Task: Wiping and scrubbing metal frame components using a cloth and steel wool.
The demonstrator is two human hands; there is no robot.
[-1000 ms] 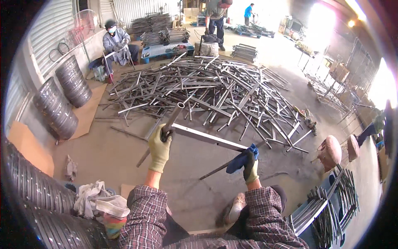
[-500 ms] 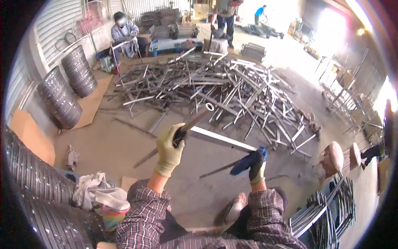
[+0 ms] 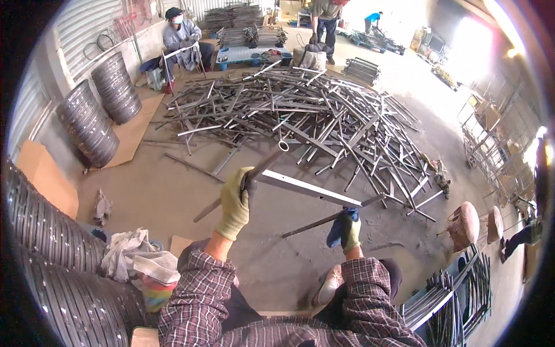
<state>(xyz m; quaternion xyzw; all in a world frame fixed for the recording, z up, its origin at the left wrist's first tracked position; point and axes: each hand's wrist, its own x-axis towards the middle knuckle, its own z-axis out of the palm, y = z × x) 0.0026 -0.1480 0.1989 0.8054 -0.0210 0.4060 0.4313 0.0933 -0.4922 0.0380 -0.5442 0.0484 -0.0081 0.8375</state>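
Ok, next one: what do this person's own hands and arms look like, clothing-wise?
The left hand wears a pale yellow-green glove, dark around the fingers. The right hand has a similar pale and dark one. Both sleeves are dark plaid with thin pale lines, ending short of the gloves.

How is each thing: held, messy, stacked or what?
Frame, held, tilted.
Blue cloth, bunched.
Left hand, gloved, closed round the frame.
Right hand, gloved, closed on the blue cloth.
Metal pile, jumbled on the floor.
Pale cloth, crumpled.
Black stacks, standing by the wall.
Back-left person, sitting.
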